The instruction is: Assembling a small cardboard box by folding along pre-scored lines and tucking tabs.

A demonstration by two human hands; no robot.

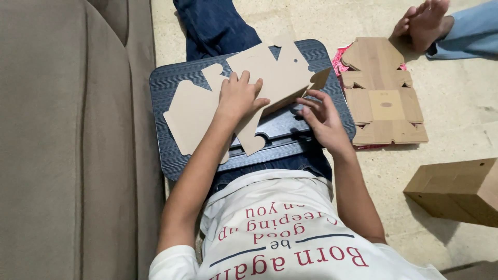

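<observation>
1. Pale speckled tile floor runs across the top and right of the view, with a brownish-grey sofa filling the whole left side. Its top and bottom run off the edges, so only part of it shows.
2. Sitting on the person's lap is a dark woodgrain lap tray. Most of its surface is covered, and the near edge disappears behind a white shirt with red lettering.
3. On the tray lies a flat die-cut cardboard blank, tan, with tabs and notches. Its right part is folded up a bit, so the flap there is hard to read, and I can't tell how many layers are stacked.
4. Left hand is flat on top of the blank near its middle, fingers together and pressed down, thumb angled out to the right. The cardboard runs out from under the palm on both sides.
5. Right hand is at the blank's right edge, fingers curled and slightly spread. The fingertips are at the raised flap, but whether they're really pinching it or just touching it, can't tell from here.
6. Off to the right on the floor: another flattened box blank with something red under it, mostly hidden. Closer, a folded-up cardboard box is cut off by the frame.
7. Top right, someone else's bare foot and a light blue trouser leg, cropped.
</observation>
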